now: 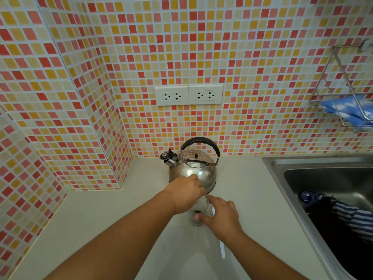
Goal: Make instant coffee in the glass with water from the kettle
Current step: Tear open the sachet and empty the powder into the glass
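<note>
A clear glass (196,219) stands on the pale counter in front of a shiny steel kettle (193,174) with a black handle. Dark coffee granules lie in the bottom of the glass. My left hand (186,196) hovers over the rim, its fingers pinched on a small pale sachet (202,202) that points down into the glass. My right hand (222,215) grips the glass from the right, thumb on its near side and index finger up against the sachet. The glass rim is hidden by both hands.
A white spoon (222,250) lies on the counter (101,229) by my right wrist. At the right is a steel sink (323,174) holding a striped cloth (355,217). Wall sockets (188,95) sit above the kettle, and a wire rack (343,110) with a blue cloth hangs far right.
</note>
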